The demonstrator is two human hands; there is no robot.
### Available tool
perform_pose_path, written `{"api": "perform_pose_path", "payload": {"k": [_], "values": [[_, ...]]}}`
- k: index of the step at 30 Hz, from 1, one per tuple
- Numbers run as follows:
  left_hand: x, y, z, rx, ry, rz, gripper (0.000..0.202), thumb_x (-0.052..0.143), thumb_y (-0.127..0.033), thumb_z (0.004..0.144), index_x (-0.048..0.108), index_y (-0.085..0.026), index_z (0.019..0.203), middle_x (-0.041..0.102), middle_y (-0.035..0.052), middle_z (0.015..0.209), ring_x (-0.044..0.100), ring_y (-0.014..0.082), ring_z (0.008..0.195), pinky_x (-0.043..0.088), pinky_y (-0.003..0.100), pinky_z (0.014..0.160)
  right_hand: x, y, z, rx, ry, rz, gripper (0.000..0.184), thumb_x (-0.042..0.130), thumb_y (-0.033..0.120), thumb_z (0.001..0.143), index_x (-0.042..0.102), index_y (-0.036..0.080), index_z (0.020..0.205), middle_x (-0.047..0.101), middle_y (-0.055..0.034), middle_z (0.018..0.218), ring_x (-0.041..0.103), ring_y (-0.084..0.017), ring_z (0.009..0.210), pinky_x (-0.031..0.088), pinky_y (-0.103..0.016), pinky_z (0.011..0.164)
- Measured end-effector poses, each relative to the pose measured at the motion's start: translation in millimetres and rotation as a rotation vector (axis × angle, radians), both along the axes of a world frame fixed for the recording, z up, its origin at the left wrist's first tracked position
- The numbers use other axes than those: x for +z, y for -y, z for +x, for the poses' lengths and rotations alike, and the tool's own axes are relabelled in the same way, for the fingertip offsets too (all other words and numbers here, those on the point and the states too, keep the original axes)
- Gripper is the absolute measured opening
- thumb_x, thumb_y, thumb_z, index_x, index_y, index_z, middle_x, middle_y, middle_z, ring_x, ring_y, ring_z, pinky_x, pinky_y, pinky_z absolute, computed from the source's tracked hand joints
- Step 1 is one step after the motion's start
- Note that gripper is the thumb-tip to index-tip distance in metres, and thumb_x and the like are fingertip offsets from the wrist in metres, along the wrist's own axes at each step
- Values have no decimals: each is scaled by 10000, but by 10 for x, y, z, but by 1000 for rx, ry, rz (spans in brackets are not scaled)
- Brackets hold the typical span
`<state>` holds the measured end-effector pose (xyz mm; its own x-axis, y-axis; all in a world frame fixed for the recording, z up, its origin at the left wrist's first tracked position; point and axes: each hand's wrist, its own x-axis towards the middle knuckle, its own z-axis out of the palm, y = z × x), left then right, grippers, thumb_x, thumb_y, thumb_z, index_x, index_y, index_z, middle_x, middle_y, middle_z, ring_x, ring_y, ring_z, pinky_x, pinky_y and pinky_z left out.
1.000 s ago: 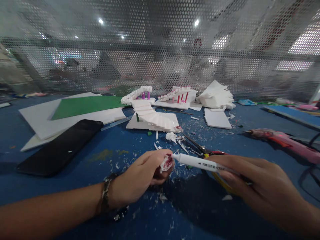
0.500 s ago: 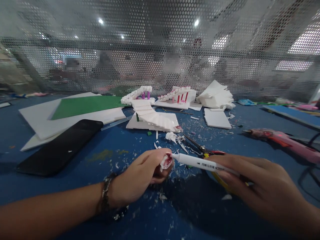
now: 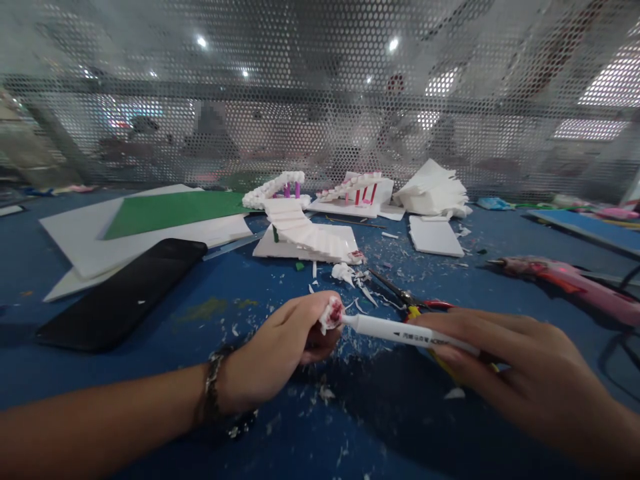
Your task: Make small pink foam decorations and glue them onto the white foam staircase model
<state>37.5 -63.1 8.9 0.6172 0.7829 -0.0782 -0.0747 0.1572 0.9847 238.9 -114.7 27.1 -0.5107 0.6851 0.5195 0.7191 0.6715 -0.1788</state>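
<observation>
Between the thumb and fingers of my left hand (image 3: pixel 280 347) is a small white piece (image 3: pixel 331 315) with dark red colour on its face; its material is hard to make out. My right hand (image 3: pixel 515 367) grips a white marker pen (image 3: pixel 395 330) along its rear half. The marker points left, and its tip is at the piece's right edge. Behind the marker and right fingers lie scissors or pliers (image 3: pixel 415 300) with red and yellow handles, partly hidden. White scraps (image 3: pixel 344 273) lie just beyond my left hand.
A white model staircase (image 3: pixel 310 233) stands ahead, with two more small models behind it. A black phone (image 3: pixel 125 293) and white and green sheets (image 3: pixel 175 212) lie left. At right rests a pink pen-like tool (image 3: pixel 565 283) with a cable. A perforated metal screen (image 3: pixel 320 87) rises behind.
The small white piece has turned slightly in my left fingers. The marker's tip has moved a little down along its right edge. Both hands keep their grip.
</observation>
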Motion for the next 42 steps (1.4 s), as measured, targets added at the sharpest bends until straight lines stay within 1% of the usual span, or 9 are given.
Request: {"api": "perform_pose_path", "payload": {"k": [3,6,9,13,19,24,30,36,42], "values": [[7,2,9,11,-15,16,270,274,-252,780,269,-186,518,216,-81,444,171,55,386,180,182,388,-5,-12,0,-10,-28,-4,158,437,184,788,563,227,873,629,22,642,541,-78,454,448,-177,439],[21,4,19,27,-37,-1,302,257,-263,800,247,-185,509,213,-79,447,172,54,388,171,180,382,17,-27,-9,-18,-17,52,124,471,183,767,583,203,817,640,17,627,550,-76,468,449,-164,438],[27,2,23,48,-36,-27,300,268,-255,798,262,-182,507,226,-75,451,169,54,395,161,173,374,36,-33,-13,-9,5,96,124,482,179,759,596,190,808,650,8,628,545,-72,459,417,-156,385],[6,-5,9,7,10,-44,267,297,-256,785,285,-184,529,231,-68,482,167,61,418,170,168,375,42,-26,-7,-31,-27,52,130,481,181,757,592,208,819,631,16,612,512,-60,413,364,-151,312],[-13,-1,-11,-1,-31,40,307,266,-278,814,259,-184,521,205,-72,468,170,63,407,183,182,392,61,-10,-11,-15,-42,33,129,495,162,738,588,211,812,626,28,593,510,-57,401,368,-148,306],[-20,-17,1,18,-5,-6,332,250,-291,844,243,-182,530,198,-72,483,177,62,423,191,178,409,64,-4,-7,-28,-36,45,133,486,167,746,578,211,830,629,27,607,514,-56,416,386,-147,335],[-47,-34,-3,-15,94,-3,323,251,-249,857,287,-175,545,216,-71,501,165,59,421,176,176,386,58,-16,6,-110,-26,71,146,440,198,779,570,209,844,610,14,565,504,-78,392,400,-177,333],[-59,-22,-3,-20,128,-32,309,245,-228,857,287,-174,556,216,-72,501,166,55,423,171,163,377,17,-5,11,-84,-43,70,141,461,186,773,572,213,856,600,24,590,439,-57,354,371,-173,318],[-50,-26,6,-26,122,-14,319,232,-206,849,277,-174,535,208,-76,483,164,52,409,168,157,364,65,-3,-8,-75,-18,111,129,449,208,781,574,206,811,611,18,569,484,-68,370,397,-170,335]]}}
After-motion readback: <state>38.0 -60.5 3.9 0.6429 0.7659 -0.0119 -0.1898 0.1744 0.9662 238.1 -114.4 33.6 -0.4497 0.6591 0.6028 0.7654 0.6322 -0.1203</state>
